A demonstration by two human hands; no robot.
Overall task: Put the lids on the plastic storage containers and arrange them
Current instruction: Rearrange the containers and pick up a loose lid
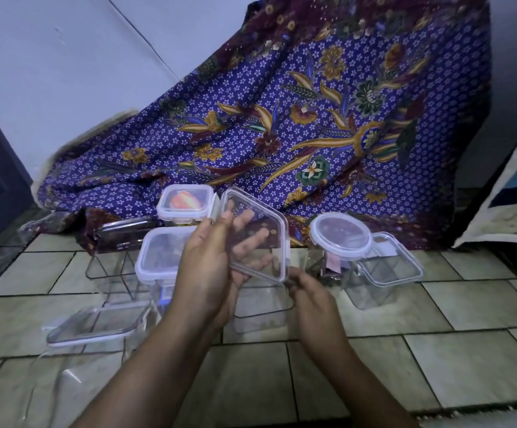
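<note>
Your left hand [203, 270] and right hand [308, 296] both grip a clear square lid [255, 234], tilted, mid-frame above an open container [263, 307]. Lidded containers crowd it at 9 o'clock [161, 257], 11 o'clock [184, 201] and 2 o'clock [340, 234]; a loose lid [95, 324] lies at 8 o'clock on the tiled floor [436, 366].

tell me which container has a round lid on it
The container on the right, beside the open box with a loose square lid. Its lid is a circle; the other lidded ones have square lids with rounded corners.

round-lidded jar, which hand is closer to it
Right. The right hand sits just below and left of the round-lidded jar, at the held lid's lower corner. The left hand holds that lid farther left.
</note>
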